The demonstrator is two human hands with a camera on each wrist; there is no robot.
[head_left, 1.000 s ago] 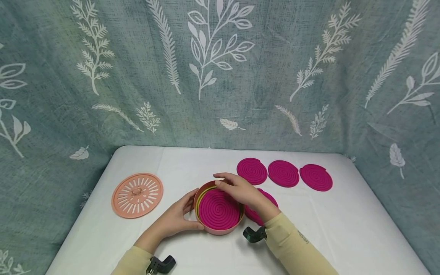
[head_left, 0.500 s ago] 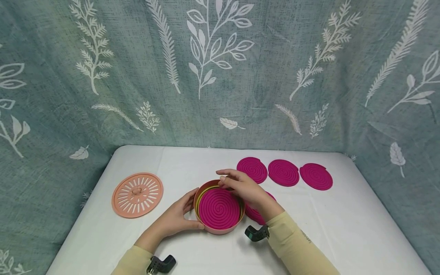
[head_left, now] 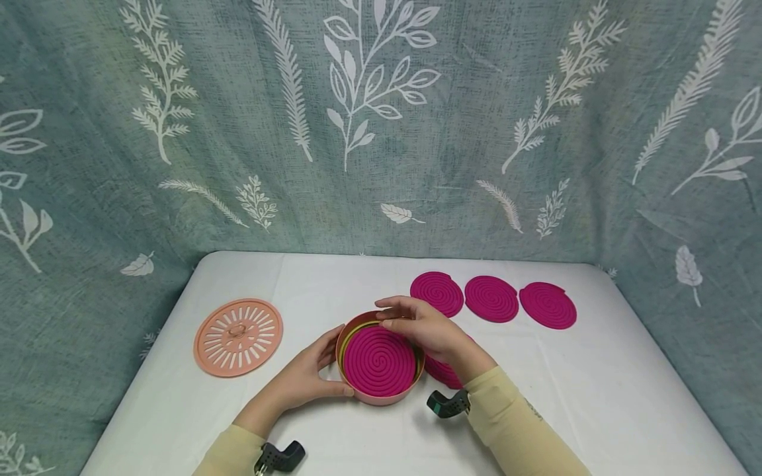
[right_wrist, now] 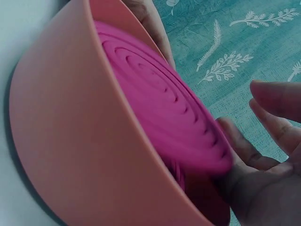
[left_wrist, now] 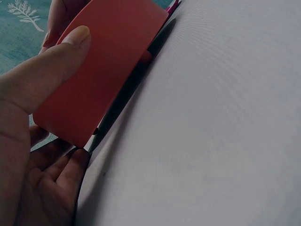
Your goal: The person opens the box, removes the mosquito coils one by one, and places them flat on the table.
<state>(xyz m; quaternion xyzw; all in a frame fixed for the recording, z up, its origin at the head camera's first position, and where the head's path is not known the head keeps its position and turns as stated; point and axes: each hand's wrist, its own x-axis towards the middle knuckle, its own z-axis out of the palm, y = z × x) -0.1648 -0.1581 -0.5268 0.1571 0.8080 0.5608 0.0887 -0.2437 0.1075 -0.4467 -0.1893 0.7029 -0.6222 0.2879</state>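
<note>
A round salmon-pink mosquito coil holder [head_left: 381, 401] stands on the table, a yellowish ring showing inside its wall. My left hand [head_left: 309, 377] grips it from the left, thumb on the near side, as the left wrist view also shows on the holder's wall [left_wrist: 106, 70]. In its mouth lies a magenta mosquito coil [head_left: 379, 362]; the right wrist view has this coil [right_wrist: 160, 99] tilted, one edge raised. At the far right rim is my right hand [head_left: 425, 324]. Its fingers [right_wrist: 277, 101] are spread apart, and part of the hand touches or nearly touches the coil's raised edge.
A slotted peach lid [head_left: 238, 338] with a small loop handle lies at left. Three magenta coils, including a middle one [head_left: 491, 299], lie in a row at the back right. Another coil [head_left: 442, 373] is partly hidden under my right wrist. A patterned curtain [head_left: 381, 198] stands behind.
My right hand has drawn slightly right from over the coil, then dipped a little towards the rim. The left hand and the holder have stayed in place.
</note>
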